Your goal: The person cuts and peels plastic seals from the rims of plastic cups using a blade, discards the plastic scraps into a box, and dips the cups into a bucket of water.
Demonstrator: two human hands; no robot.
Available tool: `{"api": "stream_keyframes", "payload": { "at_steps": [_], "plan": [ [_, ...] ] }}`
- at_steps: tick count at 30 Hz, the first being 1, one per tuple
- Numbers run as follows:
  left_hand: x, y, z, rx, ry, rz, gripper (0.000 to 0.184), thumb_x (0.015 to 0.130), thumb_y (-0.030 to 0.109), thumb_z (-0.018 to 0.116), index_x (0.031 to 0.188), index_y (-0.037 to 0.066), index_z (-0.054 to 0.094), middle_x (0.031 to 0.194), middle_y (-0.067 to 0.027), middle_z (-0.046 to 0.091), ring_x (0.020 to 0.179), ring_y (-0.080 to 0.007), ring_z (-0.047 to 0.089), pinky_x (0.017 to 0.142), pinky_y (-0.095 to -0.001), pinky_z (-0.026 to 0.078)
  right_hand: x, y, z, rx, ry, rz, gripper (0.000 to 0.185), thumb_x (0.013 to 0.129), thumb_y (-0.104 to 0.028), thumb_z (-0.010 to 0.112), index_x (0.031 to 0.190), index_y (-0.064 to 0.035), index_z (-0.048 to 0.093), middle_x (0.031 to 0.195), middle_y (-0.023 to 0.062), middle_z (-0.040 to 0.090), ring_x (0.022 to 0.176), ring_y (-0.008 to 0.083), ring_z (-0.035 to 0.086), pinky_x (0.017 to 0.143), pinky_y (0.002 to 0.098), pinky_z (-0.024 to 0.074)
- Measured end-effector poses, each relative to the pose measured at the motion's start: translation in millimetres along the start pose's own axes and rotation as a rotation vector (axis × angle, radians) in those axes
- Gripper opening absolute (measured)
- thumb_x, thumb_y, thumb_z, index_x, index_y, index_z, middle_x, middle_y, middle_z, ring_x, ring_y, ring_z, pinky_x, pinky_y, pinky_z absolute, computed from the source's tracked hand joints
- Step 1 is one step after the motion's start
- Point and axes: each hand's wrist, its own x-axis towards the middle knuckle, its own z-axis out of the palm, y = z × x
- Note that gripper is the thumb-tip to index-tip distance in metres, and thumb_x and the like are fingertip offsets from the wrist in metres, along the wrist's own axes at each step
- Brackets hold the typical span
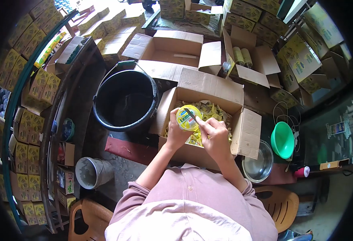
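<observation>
My left hand (177,132) is wrapped round a round yellow-and-white tub (184,123) with "Lemon" printed on the face turned up to me. In my right hand (215,136) is a thin, dark, blade-like tool (191,114), its length lying across the tub's printed face. Whether it cuts or only touches the surface, I cannot tell. Both hands are above an open cardboard box (210,90), which holds a heap of yellow wrappers or labels (216,113).
A large black bucket (125,100) stands left of the box. To the right are a green bowl (282,139) and a steel basin (258,162). Behind sit an open carton (170,42) and another carton (261,60) holding yellow cylinders. A grey bucket (92,172) is lower left.
</observation>
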Motion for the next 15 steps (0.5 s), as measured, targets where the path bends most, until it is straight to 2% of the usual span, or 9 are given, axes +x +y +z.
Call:
{"api": "stream_keyframes", "payload": {
  "at_steps": [8, 11, 15],
  "plan": [
    [0.9, -4.2, 1.3, 0.047, -0.028, -0.009, 0.067, 0.061, 0.007, 0.076, 0.111, 0.001, 0.032, 0.096, -0.0146, 0.058, 0.087, -0.0226, 0.06, 0.074, -0.0314, 0.048, -0.4, 4.2, 4.6, -0.032, -0.058, 0.004, 0.034, 0.068, 0.0, 0.059, 0.101, -0.0041, 0.061, 0.072, 0.0082, 0.052, 0.072, 0.0222, 0.054, 0.069, 0.0345, 0.0388],
    [1.8, -2.0, 1.8, 0.007, -0.033, -0.036, 0.069, 0.06, 0.008, 0.077, 0.112, 0.001, 0.032, 0.096, -0.0142, 0.058, 0.087, -0.022, 0.059, 0.075, -0.0312, 0.048, 0.9, 7.0, 10.8, -0.042, -0.019, -0.041, 0.034, 0.066, 0.003, 0.06, 0.099, -0.0044, 0.062, 0.067, 0.0081, 0.05, 0.066, 0.0221, 0.052, 0.064, 0.0336, 0.038],
    [3.6, -5.0, 1.2, -0.002, -0.03, -0.053, 0.069, 0.06, 0.008, 0.077, 0.112, 0.001, 0.033, 0.096, -0.0141, 0.057, 0.089, -0.0215, 0.059, 0.077, -0.0311, 0.047, 0.3, 7.1, 10.6, -0.06, -0.09, -0.026, 0.035, 0.066, 0.002, 0.059, 0.101, -0.0042, 0.061, 0.07, 0.0083, 0.05, 0.07, 0.0226, 0.053, 0.067, 0.0345, 0.0385]
  ]
}}
